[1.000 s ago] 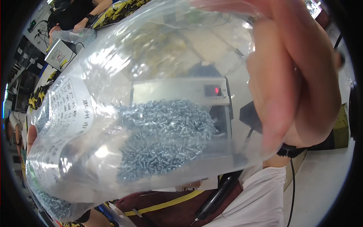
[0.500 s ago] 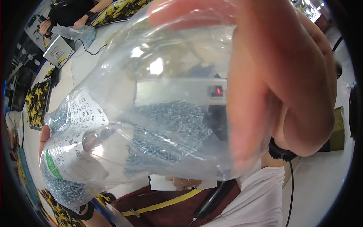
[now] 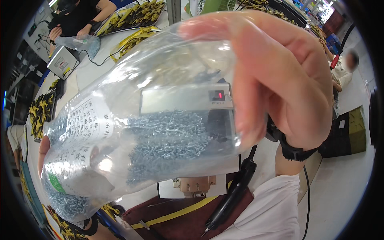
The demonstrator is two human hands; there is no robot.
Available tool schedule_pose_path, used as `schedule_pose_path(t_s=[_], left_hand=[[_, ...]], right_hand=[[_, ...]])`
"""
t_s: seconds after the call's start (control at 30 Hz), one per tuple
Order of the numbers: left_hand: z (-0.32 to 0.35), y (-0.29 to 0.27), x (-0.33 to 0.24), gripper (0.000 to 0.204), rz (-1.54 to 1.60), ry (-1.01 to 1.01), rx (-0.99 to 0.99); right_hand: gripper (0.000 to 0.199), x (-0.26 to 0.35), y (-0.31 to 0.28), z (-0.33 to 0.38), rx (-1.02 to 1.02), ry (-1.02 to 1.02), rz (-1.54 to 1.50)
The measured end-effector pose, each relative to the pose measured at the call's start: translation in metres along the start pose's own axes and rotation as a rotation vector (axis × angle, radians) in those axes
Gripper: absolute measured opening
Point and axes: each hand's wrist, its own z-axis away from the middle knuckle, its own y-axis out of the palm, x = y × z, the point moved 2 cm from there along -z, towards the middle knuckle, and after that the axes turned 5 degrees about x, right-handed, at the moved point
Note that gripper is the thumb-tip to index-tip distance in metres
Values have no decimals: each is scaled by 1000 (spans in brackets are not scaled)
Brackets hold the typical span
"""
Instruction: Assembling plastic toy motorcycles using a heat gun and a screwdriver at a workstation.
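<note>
A clear plastic bag [image 3: 160,56] of small silvery screws is stretched across the middle, close to the camera. Its white paper label [image 3: 86,124] with a green mark is on the left side. My right hand [image 3: 288,76] grips the bag's right end, fingers bent around the plastic. At the far left edge only the thumb of my left hand [image 3: 44,148] shows, pressed on the bag; its other fingers are hidden behind it. Through the plastic a grey metal box [image 3: 176,100] with a lit red power switch is visible.
A black electric screwdriver [image 3: 232,196] lies below the bag, beside a metal fixture [image 3: 196,185]. Trays of black and yellow parts [image 3: 41,114] line the left. Across the table a co-worker [image 3: 76,20] handles another bag of screws [image 3: 90,44]. A dark crate [image 3: 344,134] stands at right.
My right hand has moved back from the camera and slightly left, with the bag's right end. More of the table's far side and the screwdriver now show.
</note>
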Motion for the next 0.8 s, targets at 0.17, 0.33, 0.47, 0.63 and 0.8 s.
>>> schedule_pose_path(t_s=[0.17, 0.33, 0.47, 0.63, 0.8], left_hand=[[3, 14, -15, 70, -64, 184, 60], [-2, 20, -14, 61, 226, -196, -71], [4, 28, -8, 51, 392, -196, 180], [24, 58, -16, 60, 1056, -548, 225], [35, 63, 29, 57, 1173, -847, 242]], right_hand=[[41, -9, -8, 8, -34, -75, 18], [37, 12, 2, 9, -137, 331, -195], [34, 31, 10, 6, -30, 31, 107], [25, 39, 24, 9, -46, 192, -207], [22, 42, 51, -7, 190, -105, -56]])
